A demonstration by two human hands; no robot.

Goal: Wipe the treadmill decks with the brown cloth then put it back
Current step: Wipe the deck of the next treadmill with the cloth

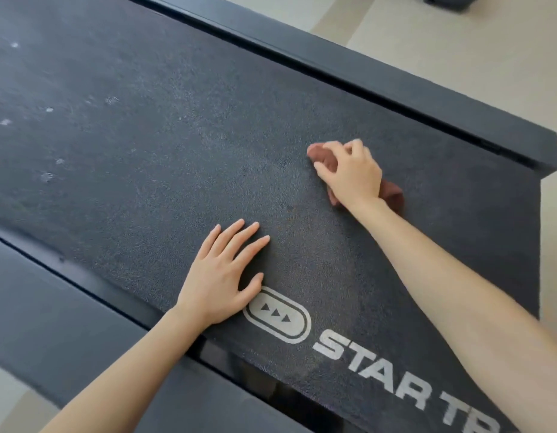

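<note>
Right hand (352, 173) grips the brown cloth (393, 195), fingers curled round it, at the treadmill belt's (152, 135) three o'clock; left hand (220, 276) rests flat, fingers straight, holding nothing. Best press firmly, sweeping toward nine o'clock (pale specks (47, 176) there).

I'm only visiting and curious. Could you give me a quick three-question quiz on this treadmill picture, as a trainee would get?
1. True or false: the left hand lies flat on the treadmill belt, holding nothing.
2. What grips the brown cloth? A left hand B right hand C neither hand
3. Fill in: pale specks dot the belt toward the picture's ____ edge.
Key: 1 true; 2 B; 3 left.
</note>
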